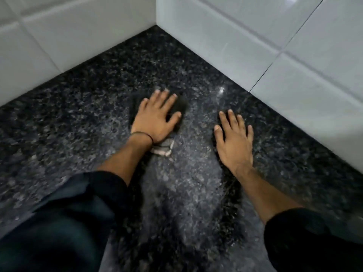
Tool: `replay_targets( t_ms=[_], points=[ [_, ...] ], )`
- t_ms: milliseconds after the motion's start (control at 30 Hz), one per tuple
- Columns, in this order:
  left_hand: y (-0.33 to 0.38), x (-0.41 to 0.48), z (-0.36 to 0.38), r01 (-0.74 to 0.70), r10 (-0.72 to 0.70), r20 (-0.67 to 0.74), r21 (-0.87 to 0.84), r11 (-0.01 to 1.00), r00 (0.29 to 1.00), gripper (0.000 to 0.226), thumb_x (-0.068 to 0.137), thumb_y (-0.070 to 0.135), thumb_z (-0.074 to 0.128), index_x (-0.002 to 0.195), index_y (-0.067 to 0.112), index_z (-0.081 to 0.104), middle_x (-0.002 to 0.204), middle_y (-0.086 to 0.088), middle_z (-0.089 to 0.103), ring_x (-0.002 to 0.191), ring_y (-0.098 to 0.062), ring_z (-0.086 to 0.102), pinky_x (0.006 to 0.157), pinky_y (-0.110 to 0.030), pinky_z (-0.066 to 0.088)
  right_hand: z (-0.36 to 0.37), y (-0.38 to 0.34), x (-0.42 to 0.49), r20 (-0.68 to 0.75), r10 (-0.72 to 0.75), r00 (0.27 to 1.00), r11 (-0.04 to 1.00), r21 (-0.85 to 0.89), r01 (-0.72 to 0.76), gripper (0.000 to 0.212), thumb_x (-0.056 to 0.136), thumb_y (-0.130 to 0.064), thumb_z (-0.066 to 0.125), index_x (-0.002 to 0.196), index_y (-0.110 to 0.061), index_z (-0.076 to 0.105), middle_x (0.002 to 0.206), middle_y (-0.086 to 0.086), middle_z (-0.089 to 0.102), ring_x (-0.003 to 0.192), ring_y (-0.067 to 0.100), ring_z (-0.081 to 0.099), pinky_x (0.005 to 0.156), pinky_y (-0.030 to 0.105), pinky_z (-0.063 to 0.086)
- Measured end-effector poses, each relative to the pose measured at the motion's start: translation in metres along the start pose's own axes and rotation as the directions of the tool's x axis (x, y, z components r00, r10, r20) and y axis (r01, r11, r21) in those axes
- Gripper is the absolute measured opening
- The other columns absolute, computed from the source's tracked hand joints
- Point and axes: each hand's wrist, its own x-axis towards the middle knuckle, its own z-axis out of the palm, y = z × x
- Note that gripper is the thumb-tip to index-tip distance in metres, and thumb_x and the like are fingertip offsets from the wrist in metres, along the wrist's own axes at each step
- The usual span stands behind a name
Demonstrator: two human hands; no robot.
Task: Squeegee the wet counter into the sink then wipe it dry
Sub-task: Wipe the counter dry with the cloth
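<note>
A: Evidently it's the drying step: the left hand presses a dark cloth flat on the granite tabletop, fingers spread.
B: And the right hand rests flat, empty. Next he'd sweep toward the tiled corner.

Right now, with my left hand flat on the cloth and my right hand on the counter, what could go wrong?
1. The dark cloth is bunched under the left hand, its pale edge sticking out by the wrist, so it may smear rather than dry.
2. The right hand presses bare on the glossy speckled black granite counter; if that sheen is water, it could slip.
3. The corner by the white wall tiles could be missed.
</note>
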Motion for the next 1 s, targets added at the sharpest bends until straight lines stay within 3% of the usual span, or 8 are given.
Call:
replay_targets(
  t_ms=[200,300,400,467,567,667,767,1000],
  points=[
    [0.006,0.103,0.005,0.159,-0.159,-0.020,0.013,0.987,0.987,0.065,0.098,0.055,0.019,0.156,0.026,0.017,0.165,-0.002,0.012,0.152,-0.027,0.004,0.120,-0.053,0.007,0.005,0.000,0.003,-0.026,0.138,0.990,0.990,-0.027,-0.138,0.062,0.101,-0.051,0.017,0.157,-0.025,0.016,0.166,-0.006,0.006,0.152,0.024,0.004,0.121,0.056,0.001],
    [0.055,0.117,0.013,-0.107,0.106,0.022,0.043,0.993,0.994,0.064,0.099,0.054,0.020,0.156,0.028,0.016,0.165,-0.001,0.014,0.152,-0.025,0.006,0.119,-0.051,0.010,0.005,-0.002,0.003,-0.008,0.136,0.991,0.989,-0.054,-0.136,0.063,0.100,-0.051,0.016,0.157,-0.023,0.017,0.165,-0.005,0.009,0.152,0.027,0.005,0.120,0.058,0.002],
    [0.093,0.124,0.022,-0.457,0.452,0.115,0.020,0.889,0.885,0.063,0.098,0.058,0.020,0.156,0.034,0.014,0.165,0.004,0.012,0.152,-0.018,0.004,0.120,-0.046,0.009,0.005,-0.001,0.005,0.003,0.143,0.990,0.986,-0.083,-0.142,0.063,0.100,-0.049,0.016,0.157,-0.023,0.015,0.166,-0.005,0.007,0.152,0.026,0.004,0.120,0.057,0.002],
    [0.094,0.133,0.023,-0.549,0.544,0.126,0.006,0.836,0.830,0.063,0.097,0.061,0.021,0.155,0.037,0.015,0.165,0.007,0.012,0.152,-0.016,0.005,0.120,-0.045,0.010,0.005,-0.001,0.005,0.009,0.145,0.989,0.985,-0.093,-0.143,0.062,0.100,-0.049,0.016,0.157,-0.024,0.014,0.166,-0.006,0.006,0.152,0.024,0.003,0.120,0.056,0.001],
    [0.087,0.152,0.023,-0.505,0.504,0.093,-0.022,0.863,0.858,0.064,0.096,0.063,0.024,0.154,0.038,0.019,0.164,0.009,0.015,0.152,-0.014,0.006,0.120,-0.045,0.010,0.005,-0.001,0.006,0.013,0.152,0.988,0.986,-0.077,-0.151,0.062,0.099,-0.049,0.016,0.157,-0.026,0.013,0.165,-0.008,0.005,0.152,0.023,0.001,0.121,0.055,-0.001],
    [0.082,0.157,0.025,-0.233,0.234,0.015,-0.057,0.971,0.972,0.066,0.094,0.063,0.025,0.154,0.036,0.021,0.164,0.008,0.017,0.152,-0.017,0.006,0.121,-0.048,0.008,0.003,-0.002,0.005,0.017,0.145,0.989,0.987,-0.066,-0.144,0.062,0.099,-0.048,0.015,0.157,-0.028,0.013,0.165,-0.009,0.004,0.152,0.022,0.000,0.121,0.054,-0.002],
    [0.093,0.142,0.030,0.046,-0.047,-0.022,-0.080,0.996,0.999,0.067,0.096,0.060,0.022,0.156,0.031,0.018,0.165,0.001,0.011,0.152,-0.024,0.002,0.120,-0.054,0.004,0.002,-0.003,0.006,0.021,0.149,0.989,0.987,-0.064,-0.147,0.062,0.098,-0.048,0.016,0.157,-0.027,0.014,0.165,-0.008,0.005,0.152,0.021,0.000,0.121,0.054,-0.002],
    [0.101,0.110,0.032,-0.352,0.355,0.044,-0.072,0.933,0.934,0.064,0.095,0.062,0.025,0.154,0.038,0.019,0.164,0.007,0.015,0.152,-0.018,0.005,0.120,-0.050,0.009,0.001,-0.005,0.003,0.020,0.151,0.988,0.986,-0.067,-0.150,0.062,0.098,-0.042,0.015,0.157,-0.024,0.019,0.165,-0.007,0.009,0.152,0.021,0.003,0.121,0.054,0.001]
  ],
)
